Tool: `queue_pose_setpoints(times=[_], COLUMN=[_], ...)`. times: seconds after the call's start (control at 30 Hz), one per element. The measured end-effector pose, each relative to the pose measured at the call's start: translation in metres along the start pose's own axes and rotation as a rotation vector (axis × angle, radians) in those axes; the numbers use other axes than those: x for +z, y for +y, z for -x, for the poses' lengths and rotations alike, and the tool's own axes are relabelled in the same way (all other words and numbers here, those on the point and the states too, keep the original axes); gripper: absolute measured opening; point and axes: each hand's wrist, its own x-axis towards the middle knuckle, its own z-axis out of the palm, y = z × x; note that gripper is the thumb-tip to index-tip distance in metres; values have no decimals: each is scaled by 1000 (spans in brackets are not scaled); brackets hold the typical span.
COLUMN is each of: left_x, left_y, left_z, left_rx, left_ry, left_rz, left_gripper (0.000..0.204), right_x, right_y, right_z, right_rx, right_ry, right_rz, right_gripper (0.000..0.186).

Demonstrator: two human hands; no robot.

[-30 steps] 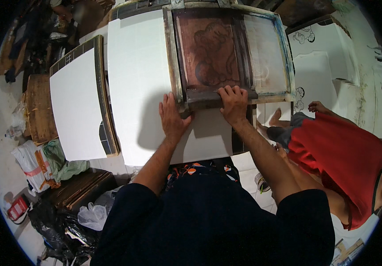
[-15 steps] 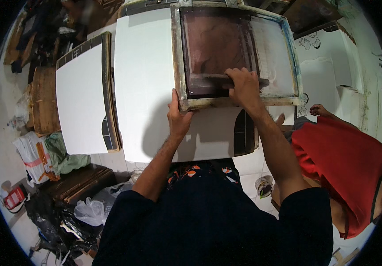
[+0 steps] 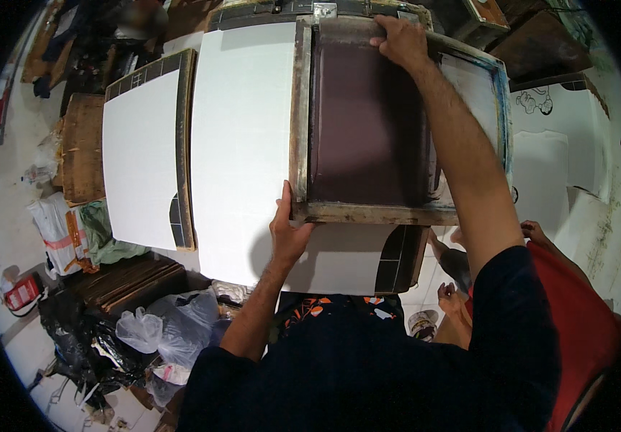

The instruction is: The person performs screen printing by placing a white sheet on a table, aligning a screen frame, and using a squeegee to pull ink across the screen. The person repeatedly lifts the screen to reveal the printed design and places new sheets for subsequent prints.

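Note:
A wooden-framed printing screen point(image 3: 390, 214) lies over a white sheet on a board point(image 3: 242, 129). Its mesh panel is dark maroon and smooth. My left hand point(image 3: 290, 234) grips the frame's near left corner, index finger up along the side and thumb along the near edge. At the far end of the screen, my right hand point(image 3: 404, 43) is closed over the squeegee point(image 3: 346, 29), a long brownish bar lying across the mesh. Part of that bar is hidden under the hand, and my right forearm covers the screen's right part.
A second white-covered board point(image 3: 141, 158) stands to the left. Plastic bags point(image 3: 181, 327) and stacked brown boards point(image 3: 134, 277) lie at lower left. Close on my right is a person in red point(image 3: 577, 309). Printed white sheets point(image 3: 541, 165) lie at far right.
My right hand has moved the squeegee from the near end of the screen to the far end. My left hand stays at the corner. The maroon area now looks more even.

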Motion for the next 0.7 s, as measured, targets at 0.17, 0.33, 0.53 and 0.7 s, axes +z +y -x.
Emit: queue_pose_setpoints(times=[0.17,0.33,0.53,0.7], left_x=[1,-2,-12,-55], left_y=[-4,-8,39,147], left_z=[1,-1,-3,-13], left_rx=[54,87,84,271], left_ry=[37,-10,-26,86], left_rz=[-44,-40,221,202], left_gripper=[102,103,109,112], right_x=[-11,-92,-189,-257], right_y=[-17,-98,-174,-156], right_z=[22,178,286,218], right_rx=[59,150,164,45], right_ry=[80,-136,-138,282], right_rz=[7,-116,-130,24], right_gripper=[38,50,49,45])
